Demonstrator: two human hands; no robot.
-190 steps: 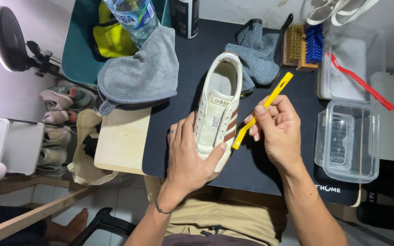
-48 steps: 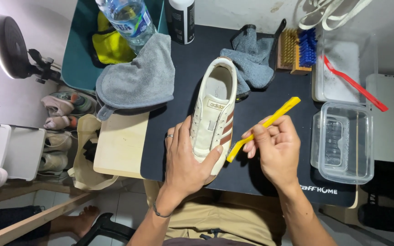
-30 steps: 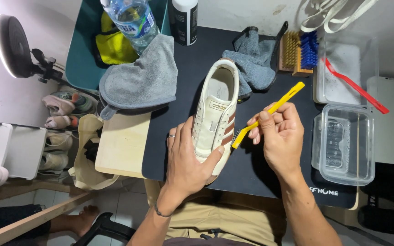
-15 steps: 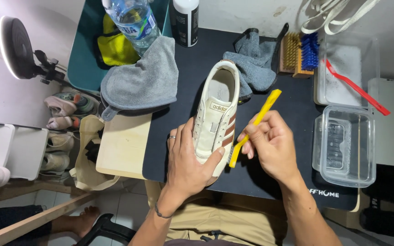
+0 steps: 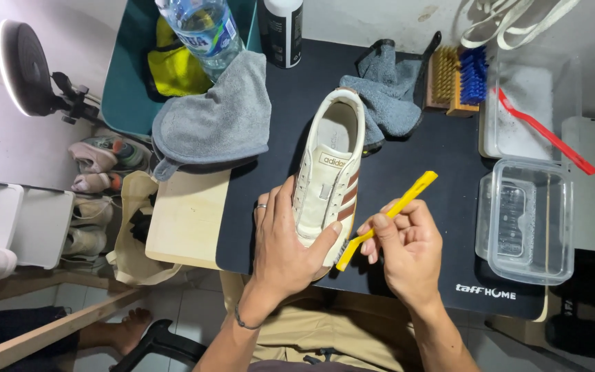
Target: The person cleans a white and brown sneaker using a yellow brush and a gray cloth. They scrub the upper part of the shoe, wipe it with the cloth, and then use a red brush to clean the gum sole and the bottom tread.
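Cream leather with brown side stripes marks the shoe (image 5: 330, 180), lying lengthwise at the centre of the frame on the black mat (image 5: 408, 172) that covers the table. The left hand (image 5: 289, 244) wraps the shoe's near end, fingers curled shut around it, thumb along the striped side. Just right of it, the right hand (image 5: 408, 251) pinches a yellow brush (image 5: 388, 218) between closed fingers, the brush's lower end touching the shoe's sole edge. A grey cloth (image 5: 218, 120) lies at upper left, a wooden brush (image 5: 444, 81) at upper right, and clear plastic containers (image 5: 528, 220) along the right.
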